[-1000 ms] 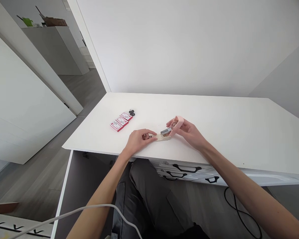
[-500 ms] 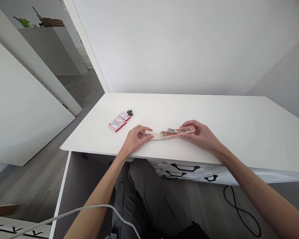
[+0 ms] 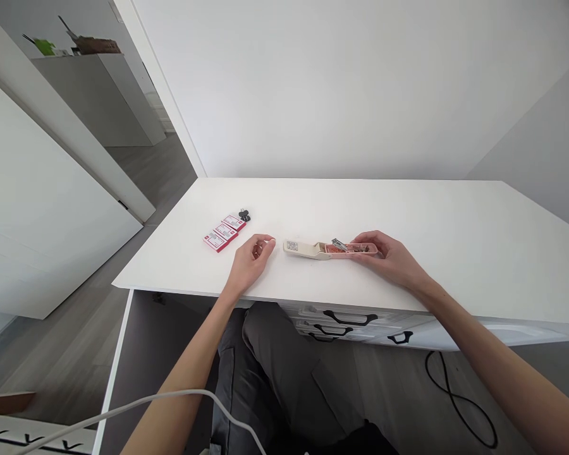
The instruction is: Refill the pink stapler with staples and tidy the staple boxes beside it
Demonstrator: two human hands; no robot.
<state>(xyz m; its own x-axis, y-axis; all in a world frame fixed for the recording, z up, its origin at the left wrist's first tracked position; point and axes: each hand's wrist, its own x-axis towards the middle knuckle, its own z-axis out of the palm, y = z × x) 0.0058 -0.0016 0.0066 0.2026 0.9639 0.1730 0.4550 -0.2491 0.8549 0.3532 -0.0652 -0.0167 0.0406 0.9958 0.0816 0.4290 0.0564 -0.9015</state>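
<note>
Two hands are in front of me on the white desk (image 3: 422, 215), and only one has anything in it. My right hand (image 3: 392, 258) is closed lightly on the pink end of the stapler (image 3: 329, 248), with the fingers over the far side and the thumb on the near side. The stapler lies folded out flat near the desk's front edge. Its cream half points left, its pink half points right, and the metal parts show in the pink channel. My left hand (image 3: 250, 259) rests on the desk just left of the cream end and clear of it. Its fingers are loosely curled and hold nothing that I can see. Further left and a little back, three red staple boxes (image 3: 224, 232) sit side by side in a slanted row. A small black object (image 3: 244, 215), too small for me to identify, is at the far end of that row. Drawer handles (image 3: 348, 318) show under the desk edge.
</note>
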